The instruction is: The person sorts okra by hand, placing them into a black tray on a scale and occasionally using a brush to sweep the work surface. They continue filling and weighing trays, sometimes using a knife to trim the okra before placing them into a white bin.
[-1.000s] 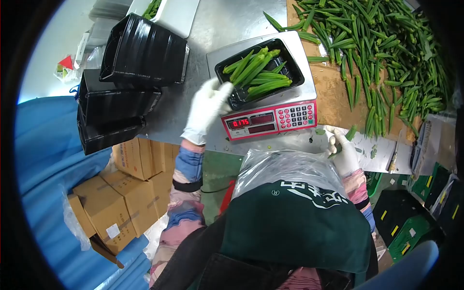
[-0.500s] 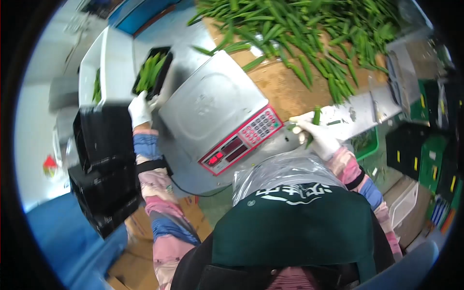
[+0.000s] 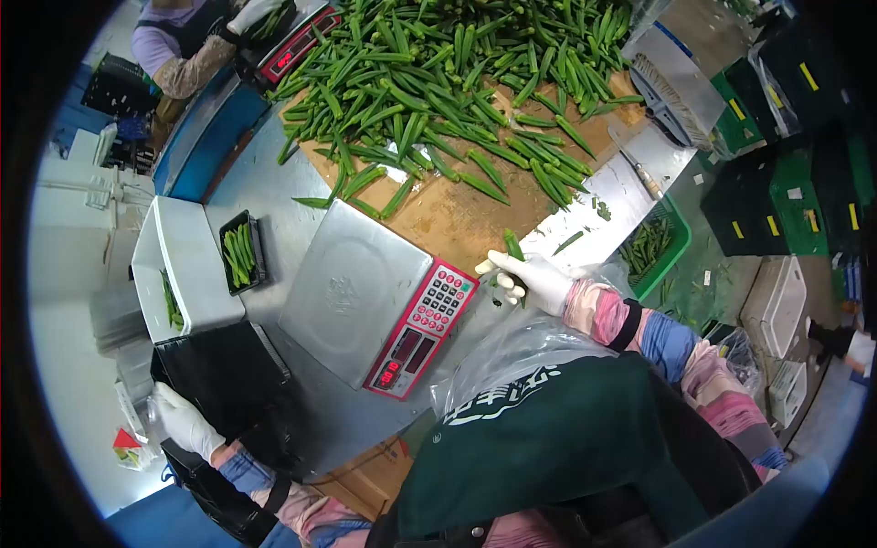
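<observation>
1. Head camera, looking down: a metal table (image 3: 274, 196) runs across the frame, and a scale (image 3: 352, 288) sits in the middle of it with its steel platter bare.
2. The scale's red panel (image 3: 422, 327) faces the person, keypad above and lit digits below.
3. Right hand (image 3: 537, 279), in a white glove, is just past the scale's right corner. Its fingers are curled in and pinching an okra pod (image 3: 513, 245), which stands up out of the fist over the table edge.
4. Left hand (image 3: 183, 422), also gloved, is far off at the lower left, resting on the near corner of a stack of black trays (image 3: 224, 370). Its fingers lie close together along the edge; whether they grip it, I cannot tell.
5. Left of the scale, a filled tray (image 3: 241, 253) of okra lies flat on the table, just beside a white tub (image 3: 183, 265) with a few pods in it.
6. Beyond the scale, a cardboard sheet (image 3: 457, 215) carries a big okra pile (image 3: 438, 73).
7. A knife (image 3: 637, 169) lies on the table to the right of the pile, and a green basket (image 3: 656, 245) with pods sits below the table edge.
8. Top left, another person (image 3: 183, 46) is at a second scale (image 3: 301, 41). Black crates (image 3: 758, 183) line the floor at right.
</observation>
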The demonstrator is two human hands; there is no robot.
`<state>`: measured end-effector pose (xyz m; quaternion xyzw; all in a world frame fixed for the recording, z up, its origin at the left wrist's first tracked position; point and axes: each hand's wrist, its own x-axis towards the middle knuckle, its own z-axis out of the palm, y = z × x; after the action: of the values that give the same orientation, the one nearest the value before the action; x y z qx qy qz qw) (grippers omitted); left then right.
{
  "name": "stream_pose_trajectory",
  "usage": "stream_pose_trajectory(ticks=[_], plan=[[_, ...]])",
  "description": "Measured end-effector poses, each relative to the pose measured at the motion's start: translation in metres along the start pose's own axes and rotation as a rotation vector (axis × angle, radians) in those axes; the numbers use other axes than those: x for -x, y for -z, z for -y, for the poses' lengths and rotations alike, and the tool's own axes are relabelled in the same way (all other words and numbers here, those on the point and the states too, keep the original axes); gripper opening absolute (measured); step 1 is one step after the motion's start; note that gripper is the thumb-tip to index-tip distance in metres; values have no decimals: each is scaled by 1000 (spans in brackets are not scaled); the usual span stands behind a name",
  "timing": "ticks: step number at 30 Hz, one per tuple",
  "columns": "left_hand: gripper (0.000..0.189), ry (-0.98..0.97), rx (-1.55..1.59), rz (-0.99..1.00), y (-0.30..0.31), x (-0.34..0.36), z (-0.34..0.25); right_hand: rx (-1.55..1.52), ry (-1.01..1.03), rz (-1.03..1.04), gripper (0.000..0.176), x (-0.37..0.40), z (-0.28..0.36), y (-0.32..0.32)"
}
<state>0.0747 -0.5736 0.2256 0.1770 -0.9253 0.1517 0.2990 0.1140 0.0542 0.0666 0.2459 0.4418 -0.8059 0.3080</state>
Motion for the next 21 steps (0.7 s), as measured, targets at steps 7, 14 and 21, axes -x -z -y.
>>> stream_pose_trajectory(ticks=[7,14,21], plan=[[48,430,655,419,-23,4,42,121,-77,30,39,-5,-12,5],[41,238,79,157,-66,-13,120,29,-30,40,43,-4,-14,25],[15,-72,502,-92,68,45,-171,-52,-47,104,43,-2,-1,35]])
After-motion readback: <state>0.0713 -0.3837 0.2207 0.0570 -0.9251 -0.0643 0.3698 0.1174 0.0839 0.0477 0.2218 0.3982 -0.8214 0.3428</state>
